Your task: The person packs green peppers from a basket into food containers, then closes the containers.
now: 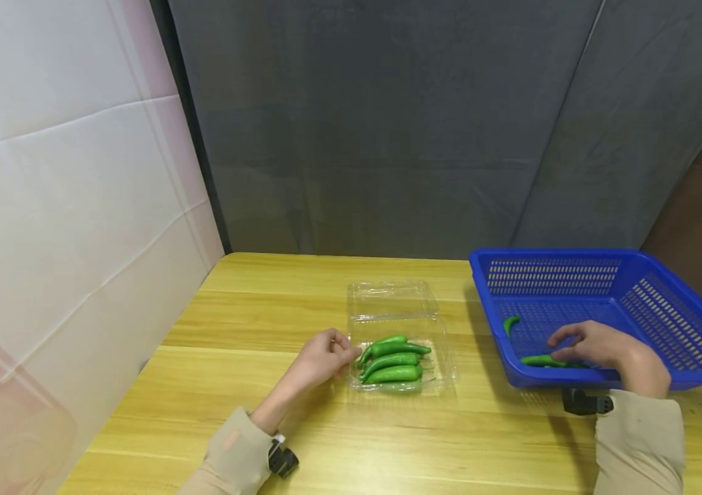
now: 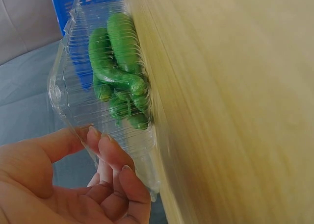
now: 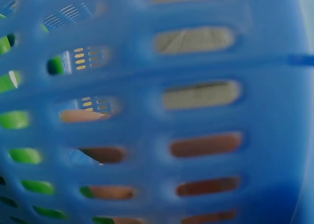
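A clear plastic clamshell box [image 1: 445, 344] lies with its lid [image 1: 390, 300] folded back, and several green chili peppers [image 1: 395, 373] sit side by side in its base. My left hand [image 1: 324, 357] pinches the box's left edge between thumb and fingers, as the left wrist view shows up close. Over the near side of the blue plastic basket [image 1: 545, 254] reaches my right hand [image 1: 601, 345], its fingers spread apart just above green chili peppers [image 1: 536, 360] lying along the near wall. In the right wrist view the basket's slotted wall [image 3: 137, 77] hides most of this hand.
Another green chili pepper [image 1: 511, 323] rests by the basket's left wall. Box and basket stand on a wooden table [image 1: 264, 295], the basket at its right. A grey curtain [image 1: 357, 137] hangs behind, a white one [image 1: 66, 192] along the left.
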The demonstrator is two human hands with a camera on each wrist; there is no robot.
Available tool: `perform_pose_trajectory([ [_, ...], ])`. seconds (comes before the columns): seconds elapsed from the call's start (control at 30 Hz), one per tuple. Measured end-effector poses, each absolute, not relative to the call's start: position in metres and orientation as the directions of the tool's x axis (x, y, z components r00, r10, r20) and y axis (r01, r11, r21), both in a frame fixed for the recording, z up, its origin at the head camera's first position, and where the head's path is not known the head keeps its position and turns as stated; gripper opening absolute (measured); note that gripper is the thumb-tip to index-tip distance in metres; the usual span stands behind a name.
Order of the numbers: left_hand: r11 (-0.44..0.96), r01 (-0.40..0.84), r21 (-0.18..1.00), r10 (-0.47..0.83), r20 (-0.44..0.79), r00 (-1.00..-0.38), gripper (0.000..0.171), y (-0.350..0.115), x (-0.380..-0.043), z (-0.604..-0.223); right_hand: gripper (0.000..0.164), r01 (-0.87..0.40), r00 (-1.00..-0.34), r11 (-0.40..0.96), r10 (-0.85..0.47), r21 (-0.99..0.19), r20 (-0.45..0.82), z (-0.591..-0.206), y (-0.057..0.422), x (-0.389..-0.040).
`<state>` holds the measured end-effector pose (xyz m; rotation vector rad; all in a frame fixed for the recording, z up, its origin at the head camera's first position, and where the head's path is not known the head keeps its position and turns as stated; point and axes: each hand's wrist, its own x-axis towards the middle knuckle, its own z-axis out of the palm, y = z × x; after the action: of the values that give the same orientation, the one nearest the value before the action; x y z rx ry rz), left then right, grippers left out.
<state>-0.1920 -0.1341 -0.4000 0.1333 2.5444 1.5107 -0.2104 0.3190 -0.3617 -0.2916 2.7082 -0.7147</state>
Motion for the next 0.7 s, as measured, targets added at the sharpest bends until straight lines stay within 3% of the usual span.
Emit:
perform_pose_trajectory([
  [0.7,0.472,-0.023,0.881,0.17,-0.116,-0.979,0.021,-0.1345,-0.1912,-0.3993,0.034,-0.091,-0.925,0.884,-0.246,-0.458,-0.29,-0.3669,0.3143,-0.2164],
])
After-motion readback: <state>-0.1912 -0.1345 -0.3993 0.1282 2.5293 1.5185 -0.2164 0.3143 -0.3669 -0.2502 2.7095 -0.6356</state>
